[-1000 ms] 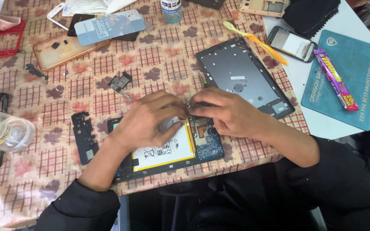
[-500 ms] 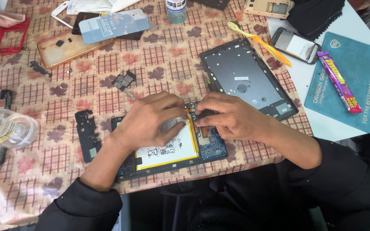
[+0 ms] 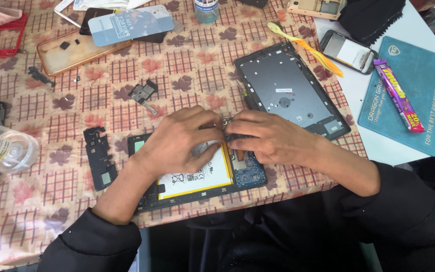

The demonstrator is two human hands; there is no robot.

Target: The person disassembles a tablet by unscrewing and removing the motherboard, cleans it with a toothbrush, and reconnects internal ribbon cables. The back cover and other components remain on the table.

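Hands first: left hand (image 3: 179, 141) lies curled, palm down, on one opened black tablet with white battery and blue board (image 3: 197, 174) at table's near edge; right hand (image 3: 268, 136) pinches something tiny at its top edge, grip unclear. Likely thin, light, fragile; hold by frame edges. Beyond, one dark grey tablet back cover (image 3: 288, 90), one purple candy bar (image 3: 397, 95).

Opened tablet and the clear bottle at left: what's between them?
A black plastic frame piece lies on the tablecloth between the opened tablet and the clear bottle, head view.
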